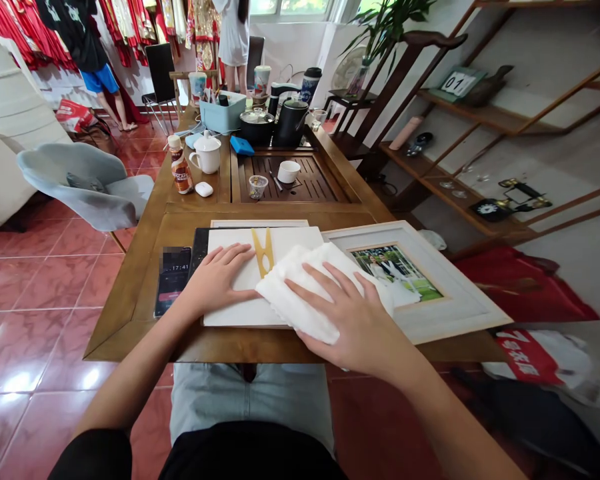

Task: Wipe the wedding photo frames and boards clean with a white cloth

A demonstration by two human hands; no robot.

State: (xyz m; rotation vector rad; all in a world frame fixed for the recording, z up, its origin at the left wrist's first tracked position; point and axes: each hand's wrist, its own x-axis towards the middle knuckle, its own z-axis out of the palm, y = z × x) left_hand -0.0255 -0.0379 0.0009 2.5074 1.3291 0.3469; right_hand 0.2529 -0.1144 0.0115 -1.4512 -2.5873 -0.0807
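My left hand (225, 277) lies spread on a white flat board or album (240, 310) with a black edge on its left side and a gold-coloured emblem (263, 252) on its face. My right hand (353, 317) presses a folded white cloth (295, 283) against the right part of that board, fingers spread over it. The cloth covers the board's right side and touches the emblem's lower end. Beside it, partly under the cloth, a white framed photo (400, 273) of people outdoors lies tilted to the right.
A phone (173, 280) lies left of the board. Further back stand a drink bottle (180, 165), a lidded white mug (207, 153), a tea tray (330, 180) with a white cup (289, 171), and a black kettle (290, 123). Shelves (480, 120) stand right; two people are at the back.
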